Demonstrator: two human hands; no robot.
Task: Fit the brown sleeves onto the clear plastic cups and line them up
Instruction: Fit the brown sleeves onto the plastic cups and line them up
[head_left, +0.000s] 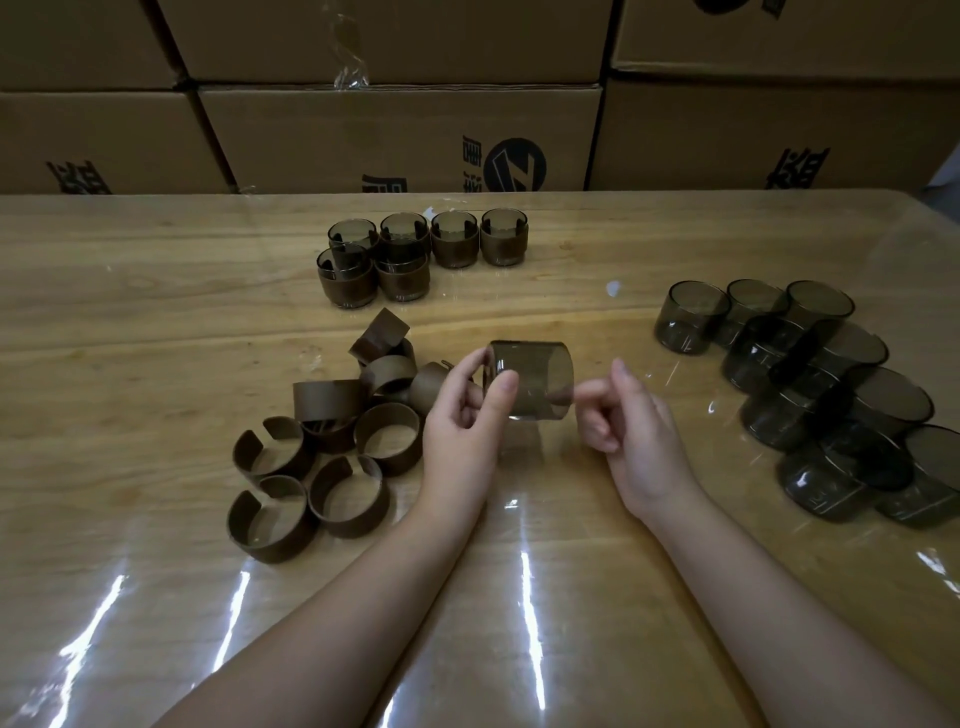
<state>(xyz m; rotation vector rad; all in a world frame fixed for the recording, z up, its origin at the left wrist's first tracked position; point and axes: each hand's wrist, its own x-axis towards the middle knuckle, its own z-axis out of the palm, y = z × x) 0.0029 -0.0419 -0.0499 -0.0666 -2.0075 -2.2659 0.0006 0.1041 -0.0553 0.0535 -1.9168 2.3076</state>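
Now, with our left hand (462, 410) pinching the bare cup (530, 379) and right hand (631, 421) curled empty, we should keep it level and pick a sleeve (387, 436) off the bench (156, 322).

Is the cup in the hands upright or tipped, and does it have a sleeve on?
Tipped on its side, bare. The left hand holds the cup above the table with no brown band round its clear wall.

Dim overall; white glare streaks on glossy table (156, 322) near bottom; wide-angle bowing at edges
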